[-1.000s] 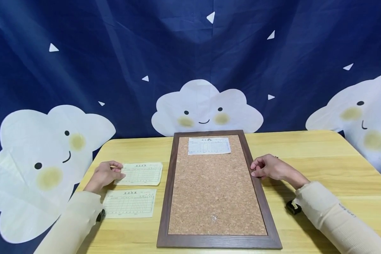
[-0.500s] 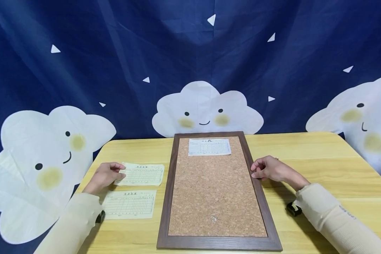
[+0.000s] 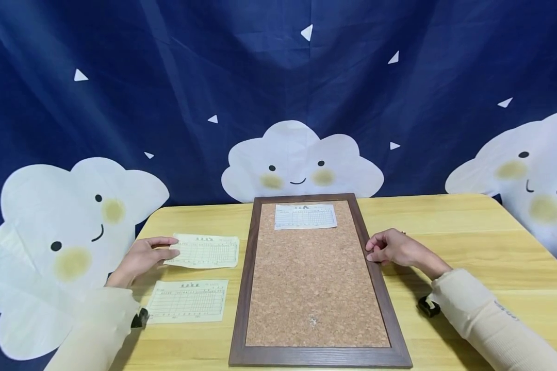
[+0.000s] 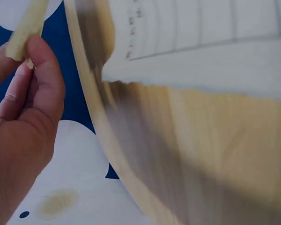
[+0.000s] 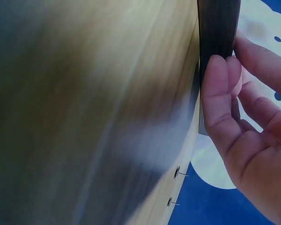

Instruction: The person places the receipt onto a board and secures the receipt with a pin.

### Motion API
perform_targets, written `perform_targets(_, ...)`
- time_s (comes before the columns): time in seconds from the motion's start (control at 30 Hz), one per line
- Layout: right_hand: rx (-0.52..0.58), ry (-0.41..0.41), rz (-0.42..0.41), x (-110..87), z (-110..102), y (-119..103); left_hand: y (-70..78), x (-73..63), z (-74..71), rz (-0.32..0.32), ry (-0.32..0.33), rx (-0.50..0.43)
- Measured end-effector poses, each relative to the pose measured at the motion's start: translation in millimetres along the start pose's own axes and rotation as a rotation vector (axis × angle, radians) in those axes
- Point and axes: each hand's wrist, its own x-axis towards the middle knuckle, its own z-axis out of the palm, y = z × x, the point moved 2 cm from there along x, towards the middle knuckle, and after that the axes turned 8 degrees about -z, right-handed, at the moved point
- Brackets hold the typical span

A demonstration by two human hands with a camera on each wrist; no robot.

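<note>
My left hand (image 3: 141, 259) pinches the left edge of a pale yellow printed paper form (image 3: 206, 251), thumb against fingers. In the left wrist view, that form's edge (image 4: 30, 28) sticks up between thumb and fingertips. A similar form (image 3: 187, 301) lies on the table nearer to me; its near end shows large in the left wrist view. A brown-framed cork board (image 3: 317, 288) lies in the middle, with a whitish form (image 3: 305, 216) at its far end. My right hand (image 3: 396, 250) holds the board's right frame edge (image 5: 220, 28) between curled fingers and thumb.
Small pushpins (image 5: 177, 173) stand on the wooden table (image 3: 469, 232) behind the right hand. A navy curtain (image 3: 190, 77) with white clouds hangs along the table's far edge. Each sleeve has a dark wrist device (image 3: 428, 306).
My left hand has lifted the upper form slightly and drawn back a little to the left; the paper now tilts. The right hand stays on the frame, and the board has not moved.
</note>
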Motion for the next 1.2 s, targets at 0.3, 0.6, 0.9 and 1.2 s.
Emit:
perform_targets(0.3,-0.013,0.004,-0.011,-0.3,1,0,1.2,-0.5,-4.0,0.053,-0.010,-0.088)
perform_targets(0.6,-0.023,0.012,-0.003,-0.6,1,-1,5.1,-1.8,-1.4,0.075,-0.054,-0.207)
perform_targets(0.9,-0.025,0.019,0.006,-1.5,1,-2,16.2,-2.1,8.0,0.098,-0.066,-0.206)
perform_targets(1.2,-0.029,0.013,0.008,-0.9,1,-1,21.7,-0.9,19.1,0.093,-0.079,-0.267)
